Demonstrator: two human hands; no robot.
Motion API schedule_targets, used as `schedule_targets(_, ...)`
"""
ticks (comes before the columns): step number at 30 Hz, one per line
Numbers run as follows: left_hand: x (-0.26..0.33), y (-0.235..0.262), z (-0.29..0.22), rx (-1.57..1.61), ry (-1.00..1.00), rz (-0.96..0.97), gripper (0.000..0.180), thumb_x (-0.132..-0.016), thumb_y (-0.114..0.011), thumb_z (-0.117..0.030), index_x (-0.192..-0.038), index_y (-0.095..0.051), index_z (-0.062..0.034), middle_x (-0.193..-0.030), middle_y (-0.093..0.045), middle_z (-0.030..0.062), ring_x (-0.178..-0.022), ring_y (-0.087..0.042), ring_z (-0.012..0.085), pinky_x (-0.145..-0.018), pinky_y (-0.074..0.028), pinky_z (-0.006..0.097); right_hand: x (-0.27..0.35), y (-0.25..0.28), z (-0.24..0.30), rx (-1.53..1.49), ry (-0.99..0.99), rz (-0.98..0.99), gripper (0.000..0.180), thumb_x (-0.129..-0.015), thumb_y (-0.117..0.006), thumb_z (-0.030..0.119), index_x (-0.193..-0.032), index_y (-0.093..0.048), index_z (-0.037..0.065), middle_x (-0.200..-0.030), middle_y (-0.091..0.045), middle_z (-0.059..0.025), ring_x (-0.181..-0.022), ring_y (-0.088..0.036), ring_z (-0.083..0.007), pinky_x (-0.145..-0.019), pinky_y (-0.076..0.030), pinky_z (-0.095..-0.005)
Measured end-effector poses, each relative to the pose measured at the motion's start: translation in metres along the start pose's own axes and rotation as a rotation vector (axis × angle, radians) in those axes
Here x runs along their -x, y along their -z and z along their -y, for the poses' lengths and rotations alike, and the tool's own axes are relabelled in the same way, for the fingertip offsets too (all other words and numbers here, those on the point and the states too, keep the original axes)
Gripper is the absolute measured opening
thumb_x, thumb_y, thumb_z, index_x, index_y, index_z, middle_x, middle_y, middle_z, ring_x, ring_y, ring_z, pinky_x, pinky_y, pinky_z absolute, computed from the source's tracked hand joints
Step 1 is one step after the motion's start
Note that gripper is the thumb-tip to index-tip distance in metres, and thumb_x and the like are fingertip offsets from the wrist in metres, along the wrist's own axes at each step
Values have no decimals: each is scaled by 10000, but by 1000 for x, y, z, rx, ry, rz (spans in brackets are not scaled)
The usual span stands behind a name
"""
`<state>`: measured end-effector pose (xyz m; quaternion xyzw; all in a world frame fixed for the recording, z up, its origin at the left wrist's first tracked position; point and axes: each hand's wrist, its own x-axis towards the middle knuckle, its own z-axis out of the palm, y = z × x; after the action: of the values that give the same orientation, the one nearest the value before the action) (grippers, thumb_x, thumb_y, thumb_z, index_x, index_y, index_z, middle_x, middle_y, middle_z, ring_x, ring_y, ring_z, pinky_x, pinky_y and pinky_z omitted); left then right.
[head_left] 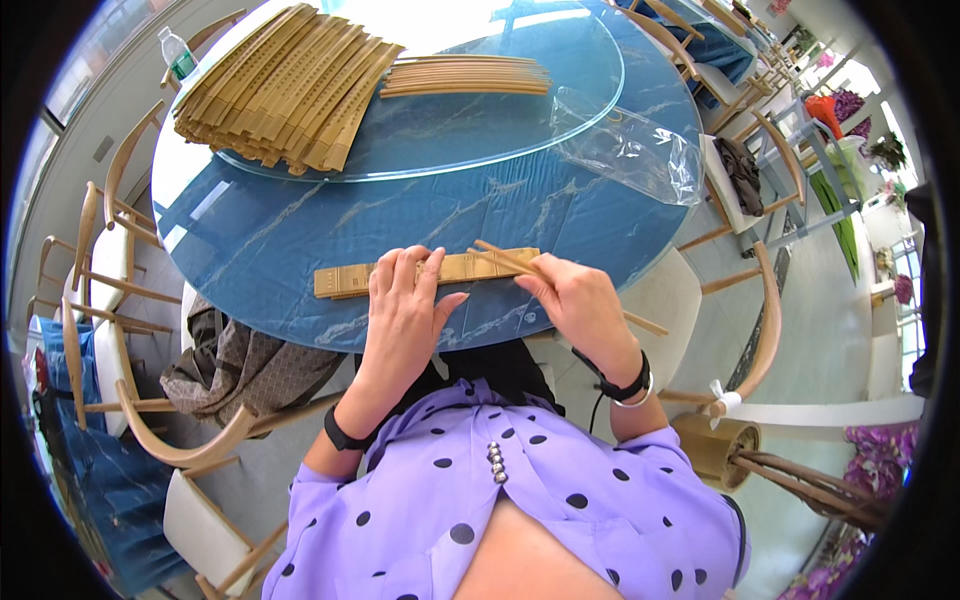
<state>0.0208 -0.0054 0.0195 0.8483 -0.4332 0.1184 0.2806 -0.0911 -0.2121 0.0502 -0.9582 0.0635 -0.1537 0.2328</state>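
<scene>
The paper sleeve (pixel 425 271) at centre frame looks matt tan under the left hand (pixel 405 300); the right hand (pixel 575 300) pinches pale, smooth wooden chopsticks (pixel 505 258). The blue table (pixel 300 240) has a glossy, marbled finish. The upper-centre glass turntable (pixel 480 130) gleams. At upper right, the clear plastic bag (pixel 630 145) is shiny and crinkled.

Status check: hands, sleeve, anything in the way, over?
Left hand flat on tan paper chopstick sleeve. Right hand pinching wooden chopsticks at sleeve's end. Nothing blocking.
</scene>
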Motion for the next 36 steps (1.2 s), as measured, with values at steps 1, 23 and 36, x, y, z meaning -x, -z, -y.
schedule_targets(1,-2,-3,0,-36,-11,18,526,-902,-723,-252,-1335,-573,5,-1289,-529,146,-1231,-472,346,-1052,-391,469,-3,2,-6,0,-74,-26,283,-998,-623,308,-945,-618,31,-771,-646,-182,-706,-640,-393,-609,-493,-469)
schedule_targets(23,-10,-24,20,112,-64,-63,434,-792,-780,-116,-1184,-616,-30,-1175,-574,97,-1157,-527,319,-972,-438,445,-16,-6,-25,-423,-383,49,269,-958,-705,232,-1067,-708,-14,-684,-585,-110,-589,-515,-171,-590,-429,-329)
schedule_targets(36,-22,-30,-5,119,-288,19,689,-827,-770,-313,-1391,-500,-23,-1199,-557,131,-1163,-532,322,-1049,-406,470,-13,-6,-12,-896,-364,178,201,-970,-702,181,-986,-716,-19,-719,-523,66,-646,-415,-32,-569,-337,-239)
